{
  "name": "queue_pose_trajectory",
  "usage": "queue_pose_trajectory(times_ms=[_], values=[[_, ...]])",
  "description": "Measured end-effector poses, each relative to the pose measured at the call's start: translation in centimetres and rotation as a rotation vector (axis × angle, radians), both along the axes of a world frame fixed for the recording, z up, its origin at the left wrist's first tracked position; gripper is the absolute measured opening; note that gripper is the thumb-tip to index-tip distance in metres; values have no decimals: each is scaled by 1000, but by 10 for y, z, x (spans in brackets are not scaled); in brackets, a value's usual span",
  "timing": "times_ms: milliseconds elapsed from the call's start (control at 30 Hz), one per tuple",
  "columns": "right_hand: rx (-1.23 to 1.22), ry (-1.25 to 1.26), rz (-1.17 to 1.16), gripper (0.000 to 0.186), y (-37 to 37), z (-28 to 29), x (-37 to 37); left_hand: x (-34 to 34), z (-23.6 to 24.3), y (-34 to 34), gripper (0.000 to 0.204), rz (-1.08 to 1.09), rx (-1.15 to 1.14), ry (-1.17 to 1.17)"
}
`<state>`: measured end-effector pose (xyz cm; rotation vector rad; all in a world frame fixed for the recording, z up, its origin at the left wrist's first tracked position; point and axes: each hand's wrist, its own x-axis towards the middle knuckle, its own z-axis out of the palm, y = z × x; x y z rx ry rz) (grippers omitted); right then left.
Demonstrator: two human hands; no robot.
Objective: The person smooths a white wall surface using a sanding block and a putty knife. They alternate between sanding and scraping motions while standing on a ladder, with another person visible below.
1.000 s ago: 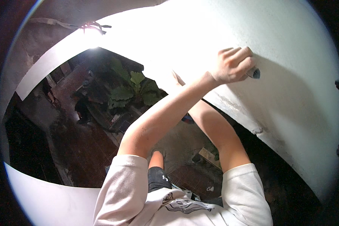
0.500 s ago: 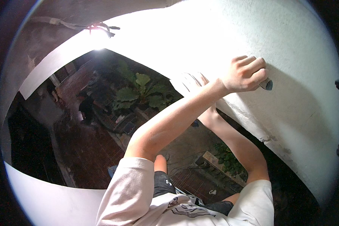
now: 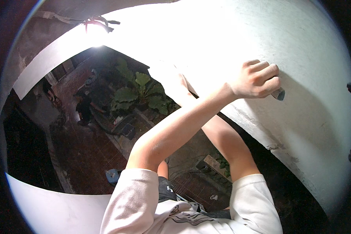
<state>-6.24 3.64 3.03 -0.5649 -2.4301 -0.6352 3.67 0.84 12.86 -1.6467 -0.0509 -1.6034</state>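
Observation:
My left arm reaches up and to the right, crossing over my right forearm. Its hand (image 3: 258,79) is a fist against the pale curved wall (image 3: 316,128), wrapped round a short handle (image 3: 278,94) whose dark grey end sticks out below the fingers. Whatever the handle belongs to is hidden behind the fist. My right hand (image 3: 174,84) is up and left of the crossing, at the wall's lower edge beside the dark opening. Glare washes out its fingers, so I cannot see whether it holds anything.
A bright lamp (image 3: 96,36) with loose wires (image 3: 99,20) hangs at the upper left. Far below lie a leafy plant (image 3: 140,91), a blue container (image 3: 112,176) and a planter with greenery (image 3: 214,165). A white curved surface (image 3: 54,206) fills the lower left.
My right hand has moved left along the wall's edge, and its forearm with it. My left fist has shifted slightly right and down, still round the handle. The view has moved a little.

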Motion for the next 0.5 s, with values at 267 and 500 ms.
queue_pose_trajectory(times_ms=[267,500], values=[[-14,66,24,58,-13,-15,23,2,-4,2,25,41,-22,14],[22,99,-2,55,-17,-22,33,6,-6,5,25,23,-11,-14]])
